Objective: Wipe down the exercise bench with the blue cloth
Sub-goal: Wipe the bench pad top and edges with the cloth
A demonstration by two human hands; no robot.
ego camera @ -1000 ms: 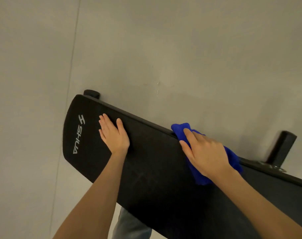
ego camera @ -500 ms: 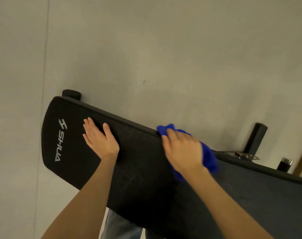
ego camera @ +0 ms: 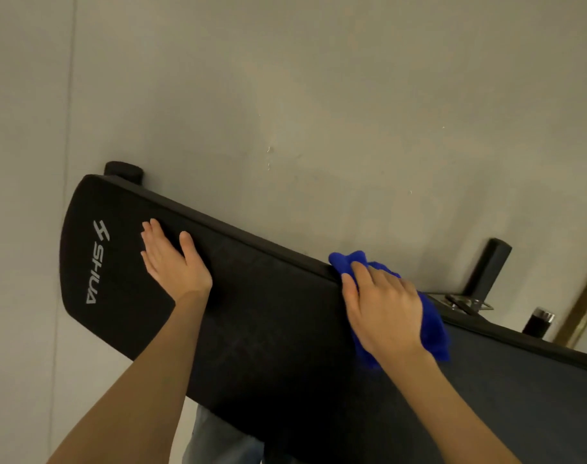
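Observation:
The black padded exercise bench (ego camera: 268, 329) runs from upper left to lower right, with a white SHUA logo at its left end. My left hand (ego camera: 173, 261) lies flat on the pad just right of the logo, fingers straight. My right hand (ego camera: 384, 308) presses the bunched blue cloth (ego camera: 432, 324) onto the pad at the bench's far edge. The cloth pokes out past my fingertips and on the hand's right side; the rest is hidden under my palm.
Grey floor (ego camera: 319, 95) lies beyond the bench. A black frame post (ego camera: 488, 266) and a metal bracket (ego camera: 466, 301) stick out behind the bench on the right. A dark cylinder with a silver band (ego camera: 538, 321) stands there. A denim-clad leg (ego camera: 218, 440) shows under the bench.
My right hand has slid the blue cloth to the right along the bench's far edge, away from my left hand. The left hand has stayed flat beside the logo.

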